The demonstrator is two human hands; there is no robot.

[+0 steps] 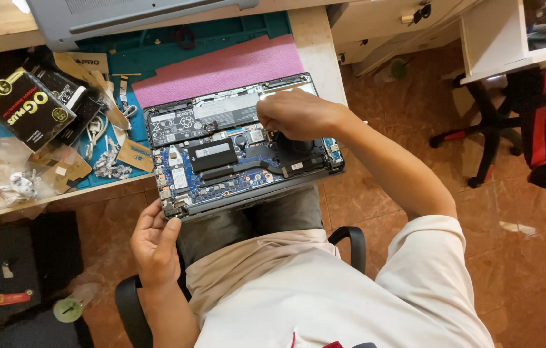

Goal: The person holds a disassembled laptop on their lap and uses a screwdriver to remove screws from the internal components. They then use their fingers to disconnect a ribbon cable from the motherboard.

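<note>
Taking the opened laptop (pixel 240 151) as the landmark: far to its left on the desk (pixel 315 45) lies a black box (pixel 24 106) with yellow print, and just below that a heap of crumpled clear wrapping (pixel 15 187). Nearer the laptop's left edge, small tools and cardboard scraps (pixel 115 151) lie on a teal mat (pixel 157 48). The laptop itself lies bottom cover off, its boards, black strip and fan exposed, half on the desk edge and half over the person's lap. The left hand (pixel 155 241) cups the laptop's near left corner from beneath, fingers loosely curled against the edge. Behind the laptop a pink foam sheet (pixel 221 67) covers the mat, and a grey cover (pixel 137 16) sits beyond that. The right hand (pixel 298 115) rests on the laptop's upper right area beside the fan, fingers bent down and pinched together; whether they grip something small I cannot tell. Right of the laptop, across the tiled floor, stands a black and red chair (pixel 531 129).
</note>
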